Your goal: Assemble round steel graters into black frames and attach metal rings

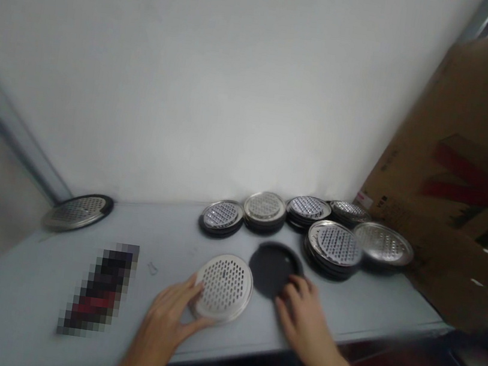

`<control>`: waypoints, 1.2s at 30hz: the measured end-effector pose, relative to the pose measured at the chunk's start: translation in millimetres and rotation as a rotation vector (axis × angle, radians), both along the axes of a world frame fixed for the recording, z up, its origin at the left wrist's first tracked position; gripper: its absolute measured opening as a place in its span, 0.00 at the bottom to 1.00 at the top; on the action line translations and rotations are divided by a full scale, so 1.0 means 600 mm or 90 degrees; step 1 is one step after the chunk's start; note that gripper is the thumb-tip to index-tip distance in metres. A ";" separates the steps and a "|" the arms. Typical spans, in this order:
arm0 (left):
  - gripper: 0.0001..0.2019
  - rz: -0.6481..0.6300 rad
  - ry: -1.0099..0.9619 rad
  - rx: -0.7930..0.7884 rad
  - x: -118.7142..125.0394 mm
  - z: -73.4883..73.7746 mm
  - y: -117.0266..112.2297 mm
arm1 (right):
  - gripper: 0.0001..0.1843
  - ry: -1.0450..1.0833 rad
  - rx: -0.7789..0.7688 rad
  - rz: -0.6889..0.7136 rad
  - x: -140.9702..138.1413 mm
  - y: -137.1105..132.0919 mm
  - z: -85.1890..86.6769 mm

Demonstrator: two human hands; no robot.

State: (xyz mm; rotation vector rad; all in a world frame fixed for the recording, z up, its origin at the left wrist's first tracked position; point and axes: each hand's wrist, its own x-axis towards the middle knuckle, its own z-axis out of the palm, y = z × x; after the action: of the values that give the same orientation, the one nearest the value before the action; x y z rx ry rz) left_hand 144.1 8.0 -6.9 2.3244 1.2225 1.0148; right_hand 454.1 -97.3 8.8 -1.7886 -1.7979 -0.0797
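My left hand (168,315) holds a round silver metal plate (224,286) by its left edge, the thumb at the lower rim and the fingers on the upper left. Rows of slotted holes cover the plate's middle. Just right of it, a shallow black round dish (272,270) lies on the table. The fingers of my right hand (299,306) are curled over the dish's lower right rim; their tips are partly hidden. Plate and dish sit side by side, close to each other.
Several stacks of similar perforated plates with black dishes (334,250) stand at the back right. Another plate (79,212) lies at the far left. A blurred-out dark and red item (99,290) is on the white table (19,297). A cardboard box (467,178) rises at right.
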 end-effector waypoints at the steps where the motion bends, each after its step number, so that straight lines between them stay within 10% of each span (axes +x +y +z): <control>1: 0.28 0.008 -0.001 -0.002 0.002 0.002 -0.001 | 0.04 -0.003 -0.014 0.010 -0.011 -0.008 0.004; 11: 0.30 -0.004 0.072 0.073 0.017 -0.009 -0.016 | 0.11 -0.040 -0.162 0.173 -0.082 -0.039 0.066; 16: 0.33 -0.020 0.079 0.017 0.019 -0.001 -0.016 | 0.19 0.153 -0.220 0.322 -0.083 -0.045 0.087; 23: 0.36 -0.058 0.078 -0.080 -0.005 0.018 0.008 | 0.15 0.378 -0.115 0.181 -0.014 -0.013 0.034; 29: 0.46 -0.111 0.124 -0.098 0.007 0.032 0.028 | 0.52 0.317 -0.145 0.235 0.005 0.038 0.007; 36: 0.50 -0.111 0.134 -0.124 0.044 0.031 0.018 | 0.57 0.239 -0.115 0.184 -0.020 0.041 -0.013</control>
State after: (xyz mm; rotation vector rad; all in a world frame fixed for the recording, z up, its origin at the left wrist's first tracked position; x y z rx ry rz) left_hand 170.3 18.8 11.9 2.3774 1.1129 0.5784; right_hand 442.4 -72.5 0.9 -1.5149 -1.8021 0.5127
